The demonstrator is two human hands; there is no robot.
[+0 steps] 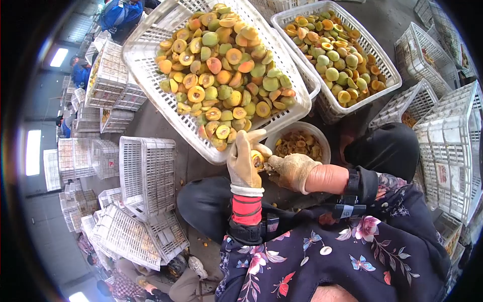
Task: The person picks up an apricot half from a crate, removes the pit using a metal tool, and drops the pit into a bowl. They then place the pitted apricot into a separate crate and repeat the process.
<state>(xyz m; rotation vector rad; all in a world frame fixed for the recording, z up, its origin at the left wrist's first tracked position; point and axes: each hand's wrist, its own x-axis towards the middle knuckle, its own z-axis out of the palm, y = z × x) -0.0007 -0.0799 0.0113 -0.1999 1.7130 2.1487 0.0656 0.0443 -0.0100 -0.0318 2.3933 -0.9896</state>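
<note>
Two hands in pale tan gloves work before me, seen from the wearer's head. The left hand (243, 160)'s grip is closed round a cut, round yellow-orange fruit (258, 161); the right hand (292, 172)'s bunched fingers meet its edge, holding what I can't tell. From them, a white slatted plastic crate (143, 50) of cut fruit sits at eleven o'clock, a round white tub (326, 148) of scraps at two.

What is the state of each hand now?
Left hand: holding a cut fruit.
Right hand: closed at the fruit; whether holding something cannot be told.
</note>
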